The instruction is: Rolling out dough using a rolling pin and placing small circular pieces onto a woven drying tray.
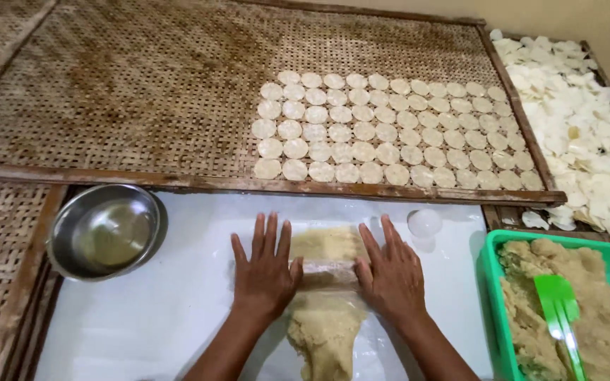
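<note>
My left hand (265, 269) and my right hand (390, 271) lie flat, fingers spread, on the two ends of a clear roller (327, 273). The roller rests across a strip of beige dough (326, 310) under a clear plastic sheet, on a white work surface (178, 303). Above it a woven bamboo tray (142, 92) carries several rows of thin round dough discs (383, 130) on its right half.
A steel bowl (105, 229) with liquid stands to the left. A small clear round cutter (425, 223) lies right of my hands. A green tub (494, 282) at the right holds dough and a green scoop (560, 310). Dried white chips (587, 120) pile at far right.
</note>
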